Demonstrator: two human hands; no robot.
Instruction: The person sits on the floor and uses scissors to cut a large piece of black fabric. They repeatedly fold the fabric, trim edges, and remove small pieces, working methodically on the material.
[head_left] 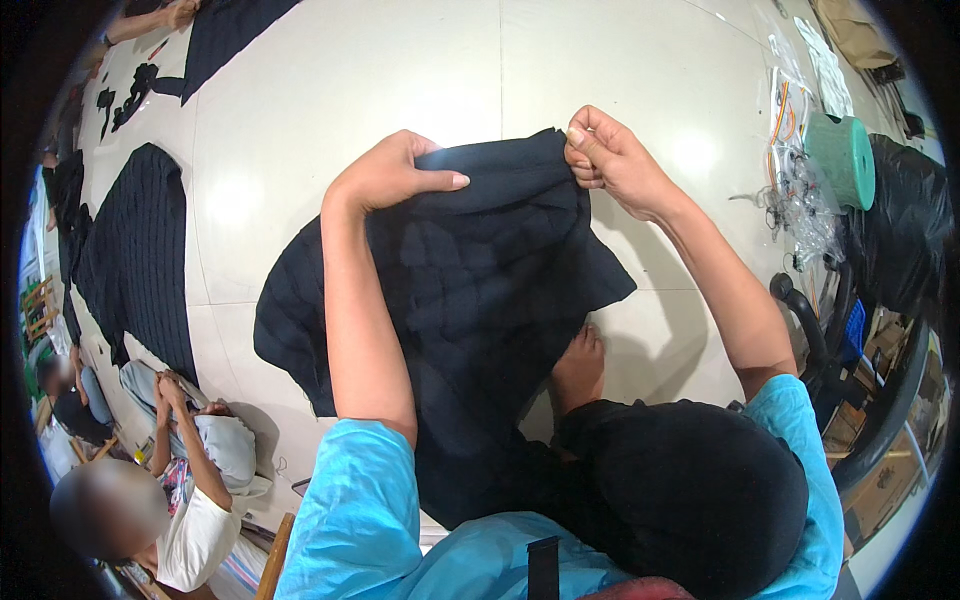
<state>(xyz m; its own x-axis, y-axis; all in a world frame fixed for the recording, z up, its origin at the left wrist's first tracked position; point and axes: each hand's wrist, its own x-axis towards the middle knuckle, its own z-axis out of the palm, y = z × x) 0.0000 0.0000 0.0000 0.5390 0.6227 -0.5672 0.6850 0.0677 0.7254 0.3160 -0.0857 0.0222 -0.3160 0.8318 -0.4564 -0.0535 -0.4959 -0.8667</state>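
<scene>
A black pleated skirt-like garment (470,260) hangs spread in front of me, its lower folds falling over my lap. Along its top edge runs a flat band (490,160). My left hand (385,175) grips the band's left end, thumb on the near face and the other fingers partly hidden behind the cloth. At the band's right end, my right hand (612,160) pinches the corner between thumb and curled fingers. The band is stretched fairly straight between both hands.
Another black pleated piece (145,250) lies on the pale tiled floor to the left. A co-worker (205,500) sits at lower left. Far left, another person's hand (182,12) touches dark cloth (230,40). A green stool (840,160) and black plastic bag (905,225) stand right.
</scene>
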